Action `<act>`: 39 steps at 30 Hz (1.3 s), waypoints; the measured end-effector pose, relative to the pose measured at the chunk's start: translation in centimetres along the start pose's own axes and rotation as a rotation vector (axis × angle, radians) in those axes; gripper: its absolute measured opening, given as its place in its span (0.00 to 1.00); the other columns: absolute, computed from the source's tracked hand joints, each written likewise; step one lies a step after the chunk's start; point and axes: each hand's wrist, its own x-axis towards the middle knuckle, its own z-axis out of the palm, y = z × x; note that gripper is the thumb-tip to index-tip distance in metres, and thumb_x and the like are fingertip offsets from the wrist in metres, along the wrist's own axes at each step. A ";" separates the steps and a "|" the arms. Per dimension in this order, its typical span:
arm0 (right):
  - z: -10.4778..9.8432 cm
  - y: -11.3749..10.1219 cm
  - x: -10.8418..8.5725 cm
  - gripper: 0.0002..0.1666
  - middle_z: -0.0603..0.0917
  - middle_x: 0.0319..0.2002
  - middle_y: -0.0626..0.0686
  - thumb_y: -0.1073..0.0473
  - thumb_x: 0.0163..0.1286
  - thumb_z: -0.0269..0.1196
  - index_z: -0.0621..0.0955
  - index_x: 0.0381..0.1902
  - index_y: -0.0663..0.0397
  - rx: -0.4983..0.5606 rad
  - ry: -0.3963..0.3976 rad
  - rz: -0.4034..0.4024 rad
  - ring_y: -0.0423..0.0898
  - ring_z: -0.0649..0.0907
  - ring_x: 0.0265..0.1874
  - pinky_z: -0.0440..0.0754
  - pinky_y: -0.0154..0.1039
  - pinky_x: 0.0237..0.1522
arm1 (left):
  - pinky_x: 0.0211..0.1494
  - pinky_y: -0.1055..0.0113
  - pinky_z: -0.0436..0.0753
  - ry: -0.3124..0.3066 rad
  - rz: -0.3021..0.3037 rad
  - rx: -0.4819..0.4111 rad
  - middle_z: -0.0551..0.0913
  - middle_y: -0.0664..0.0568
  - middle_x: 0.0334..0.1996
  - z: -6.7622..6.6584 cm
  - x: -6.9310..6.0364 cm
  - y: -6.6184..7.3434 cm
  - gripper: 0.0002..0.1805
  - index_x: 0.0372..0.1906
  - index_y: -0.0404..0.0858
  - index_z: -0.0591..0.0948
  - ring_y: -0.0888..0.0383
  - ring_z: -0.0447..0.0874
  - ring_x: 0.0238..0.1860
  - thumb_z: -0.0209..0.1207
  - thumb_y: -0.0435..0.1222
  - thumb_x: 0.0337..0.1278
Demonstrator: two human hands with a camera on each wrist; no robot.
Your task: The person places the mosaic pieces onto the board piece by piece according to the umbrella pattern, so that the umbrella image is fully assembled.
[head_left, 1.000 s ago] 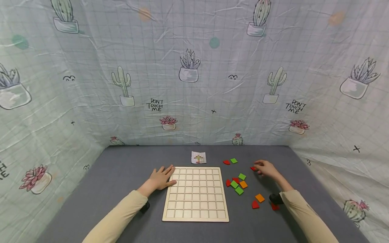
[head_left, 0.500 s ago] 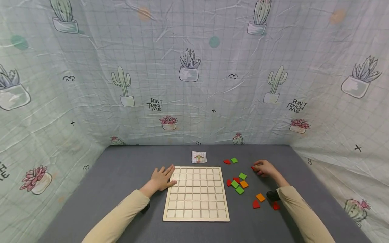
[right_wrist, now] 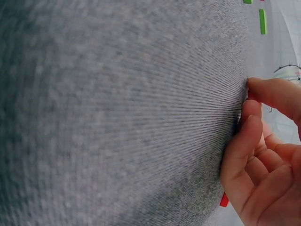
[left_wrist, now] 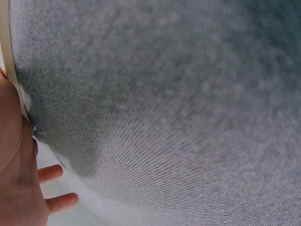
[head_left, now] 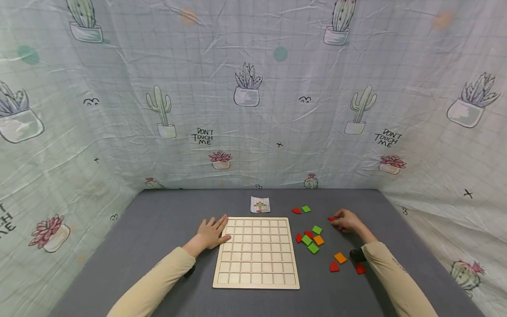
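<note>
A light wooden grid board (head_left: 256, 253) lies on the table. My left hand (head_left: 209, 234) rests at its upper left edge with fingers spread and the thumb over the rim; in the left wrist view that hand (left_wrist: 21, 179) shows at the lower left beside the board's edge (left_wrist: 5, 42). At the right, my right hand (head_left: 346, 221) is low over the table, fingertips at a small red piece (head_left: 331, 219) that sticks out beyond them. The right wrist view shows this hand (right_wrist: 268, 160) with bent fingers down at the surface, mostly hiding what they grip.
Right of the board lie several green pieces (head_left: 313, 248), orange pieces (head_left: 340, 258) and red pieces (head_left: 334, 267). A green piece (head_left: 306, 209) and a red one (head_left: 296, 211) sit farther back. Behind the board is a pattern card (head_left: 259, 204). A printed curtain (head_left: 253, 145) surrounds the table.
My right hand has shifted slightly, showing a little more of the red piece at its fingertips. My left hand stays on the board's edge.
</note>
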 end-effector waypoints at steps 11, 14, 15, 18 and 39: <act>0.2 -0.2 -0.2 0.17 0.74 0.20 0.51 0.60 0.60 0.59 0.70 0.43 0.66 0.014 0.017 -0.022 0.41 0.73 0.18 0.75 0.35 0.21 | 0.62 0.47 0.56 0.024 0.004 0.029 0.54 0.52 0.69 0.1 -0.2 -0.1 0.37 0.69 0.42 0.52 0.45 0.56 0.66 0.37 0.59 0.61; 0.3 -0.2 -0.1 0.17 0.74 0.20 0.51 0.61 0.60 0.59 0.70 0.42 0.67 -0.001 0.018 -0.038 0.41 0.74 0.18 0.75 0.35 0.21 | 0.62 0.47 0.57 0.035 0.003 0.033 0.54 0.52 0.69 0.2 -0.3 -0.1 0.37 0.69 0.41 0.53 0.45 0.56 0.66 0.37 0.59 0.61; 0.3 -0.2 -0.1 0.16 0.75 0.21 0.51 0.60 0.60 0.59 0.70 0.42 0.66 -0.003 0.021 -0.039 0.41 0.74 0.18 0.75 0.35 0.22 | 0.62 0.47 0.57 0.041 0.002 0.034 0.54 0.52 0.69 0.2 -0.3 0.0 0.37 0.69 0.41 0.53 0.45 0.56 0.65 0.38 0.58 0.61; 0.2 -0.2 -0.1 0.16 0.75 0.22 0.52 0.60 0.61 0.59 0.70 0.42 0.66 -0.008 0.022 -0.049 0.41 0.74 0.19 0.75 0.36 0.22 | 0.62 0.47 0.57 0.045 0.000 0.048 0.54 0.52 0.69 0.1 -0.3 0.0 0.37 0.69 0.41 0.53 0.46 0.56 0.66 0.37 0.58 0.61; 0.3 0.0 -0.3 0.17 0.79 0.27 0.53 0.58 0.59 0.61 0.71 0.41 0.63 0.019 0.000 -0.057 0.42 0.76 0.21 0.75 0.37 0.23 | 0.62 0.47 0.58 0.064 0.023 0.032 0.56 0.51 0.68 -0.2 -0.5 0.2 0.36 0.68 0.40 0.54 0.45 0.58 0.65 0.38 0.56 0.62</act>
